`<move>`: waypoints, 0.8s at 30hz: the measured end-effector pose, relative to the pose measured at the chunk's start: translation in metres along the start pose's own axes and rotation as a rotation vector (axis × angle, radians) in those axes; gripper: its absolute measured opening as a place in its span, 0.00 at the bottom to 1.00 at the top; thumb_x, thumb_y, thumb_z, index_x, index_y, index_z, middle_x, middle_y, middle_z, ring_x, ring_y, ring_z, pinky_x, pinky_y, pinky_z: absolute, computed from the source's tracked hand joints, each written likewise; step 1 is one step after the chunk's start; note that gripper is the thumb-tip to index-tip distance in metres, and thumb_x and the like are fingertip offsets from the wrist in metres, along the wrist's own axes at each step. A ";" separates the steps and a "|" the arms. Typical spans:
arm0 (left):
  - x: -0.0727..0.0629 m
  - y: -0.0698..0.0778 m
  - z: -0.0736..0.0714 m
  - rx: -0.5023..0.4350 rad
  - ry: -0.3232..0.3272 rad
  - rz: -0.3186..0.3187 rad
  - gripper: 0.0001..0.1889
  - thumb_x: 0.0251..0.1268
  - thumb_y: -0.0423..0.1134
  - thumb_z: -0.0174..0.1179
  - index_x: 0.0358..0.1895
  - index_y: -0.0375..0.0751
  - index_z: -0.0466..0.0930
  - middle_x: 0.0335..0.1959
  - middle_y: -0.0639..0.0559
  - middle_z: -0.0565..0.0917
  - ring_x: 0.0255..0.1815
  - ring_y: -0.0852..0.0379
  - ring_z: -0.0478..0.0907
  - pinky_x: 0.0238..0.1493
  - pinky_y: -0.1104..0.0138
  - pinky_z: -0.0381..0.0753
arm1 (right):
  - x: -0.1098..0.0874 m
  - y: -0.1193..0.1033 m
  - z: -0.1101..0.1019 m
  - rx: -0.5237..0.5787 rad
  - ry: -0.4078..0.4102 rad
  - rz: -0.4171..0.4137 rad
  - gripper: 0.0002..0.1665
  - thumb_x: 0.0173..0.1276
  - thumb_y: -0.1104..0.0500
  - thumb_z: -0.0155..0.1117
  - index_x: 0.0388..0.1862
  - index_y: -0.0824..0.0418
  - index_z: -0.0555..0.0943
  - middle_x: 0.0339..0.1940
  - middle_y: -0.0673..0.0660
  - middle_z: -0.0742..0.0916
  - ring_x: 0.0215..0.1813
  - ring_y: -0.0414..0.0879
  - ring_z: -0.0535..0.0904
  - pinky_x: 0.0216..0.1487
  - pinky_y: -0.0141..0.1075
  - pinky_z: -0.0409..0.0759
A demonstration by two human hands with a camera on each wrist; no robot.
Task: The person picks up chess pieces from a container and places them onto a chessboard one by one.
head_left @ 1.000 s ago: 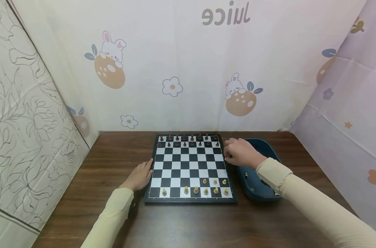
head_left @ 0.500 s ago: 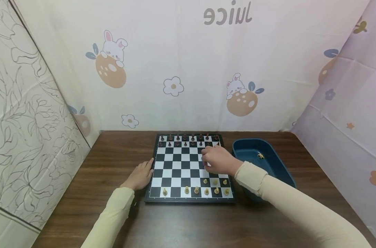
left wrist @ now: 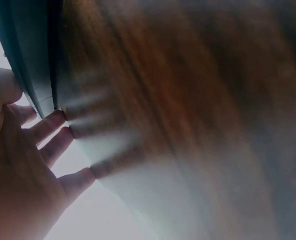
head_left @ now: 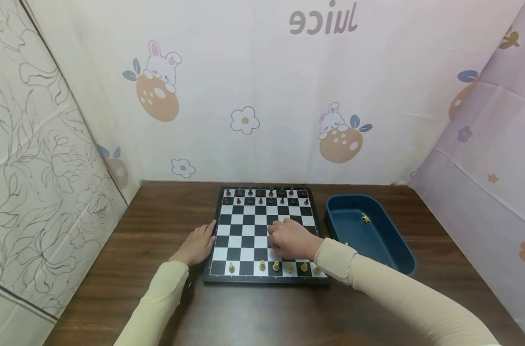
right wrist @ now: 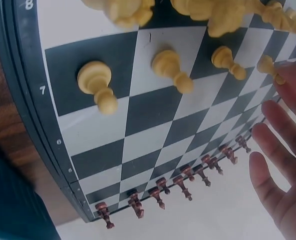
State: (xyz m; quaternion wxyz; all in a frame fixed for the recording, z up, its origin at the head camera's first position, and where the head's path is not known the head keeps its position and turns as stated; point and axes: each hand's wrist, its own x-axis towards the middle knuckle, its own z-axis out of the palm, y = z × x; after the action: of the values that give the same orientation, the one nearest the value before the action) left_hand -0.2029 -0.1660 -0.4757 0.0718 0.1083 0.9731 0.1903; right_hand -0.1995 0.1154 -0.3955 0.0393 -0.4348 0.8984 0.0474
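A black-and-white chessboard (head_left: 235,240) lies on the table. My left hand (head_left: 196,245) rests beside its left edge, fingers extended and touching the frame. Over the board's near right part, my right hand (head_left: 293,239) pinches a cream pawn (right wrist: 266,64) between thumb and index finger, at a square in line with other cream pawns. Of these, one pawn (right wrist: 95,82), a second pawn (right wrist: 170,69) and a third pawn (right wrist: 229,62) stand upright. Several cream pieces (head_left: 275,265) occupy the nearest row. Dark red pieces (head_left: 260,201) fill the two far rows.
To the right of the board stands a dark blue tray (head_left: 370,242) with a few small cream pieces (head_left: 365,219) inside. The brown wooden table (head_left: 253,312) meets a printed curtain (head_left: 253,86) at the back.
My right hand has moved from above the tray leftward over the board, then down toward the near rows. The left hand keeps its place at the board's edge.
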 end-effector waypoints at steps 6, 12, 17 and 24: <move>0.001 0.000 -0.001 -0.008 -0.003 0.000 0.29 0.76 0.41 0.41 0.74 0.34 0.49 0.68 0.36 0.65 0.69 0.40 0.60 0.70 0.48 0.55 | 0.001 -0.002 0.004 -0.012 0.008 -0.018 0.05 0.60 0.53 0.69 0.32 0.51 0.89 0.35 0.46 0.84 0.37 0.40 0.73 0.37 0.33 0.75; -0.001 0.001 -0.001 -0.010 -0.001 0.002 0.29 0.76 0.41 0.41 0.74 0.33 0.50 0.67 0.36 0.65 0.69 0.39 0.60 0.70 0.47 0.55 | 0.002 -0.003 0.010 -0.011 -0.004 -0.018 0.05 0.57 0.53 0.70 0.33 0.50 0.89 0.34 0.45 0.84 0.37 0.39 0.75 0.38 0.33 0.77; -0.001 0.001 -0.001 -0.008 0.007 0.010 0.29 0.75 0.40 0.42 0.74 0.33 0.50 0.67 0.36 0.65 0.69 0.39 0.60 0.70 0.47 0.55 | 0.003 -0.003 0.009 -0.011 -0.016 -0.015 0.06 0.57 0.53 0.70 0.33 0.49 0.89 0.35 0.45 0.84 0.37 0.39 0.74 0.39 0.33 0.76; -0.001 -0.001 -0.001 -0.004 0.001 0.005 0.29 0.76 0.41 0.41 0.74 0.33 0.50 0.67 0.36 0.65 0.69 0.39 0.60 0.70 0.48 0.55 | -0.004 0.007 -0.001 0.017 -0.020 0.027 0.07 0.56 0.50 0.73 0.33 0.48 0.88 0.34 0.44 0.83 0.37 0.39 0.73 0.37 0.34 0.74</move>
State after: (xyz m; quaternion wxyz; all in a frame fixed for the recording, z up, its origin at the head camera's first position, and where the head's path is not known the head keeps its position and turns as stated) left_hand -0.2019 -0.1672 -0.4747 0.0710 0.1106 0.9724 0.1927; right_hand -0.2022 0.1229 -0.3935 0.0512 -0.4220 0.9040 0.0446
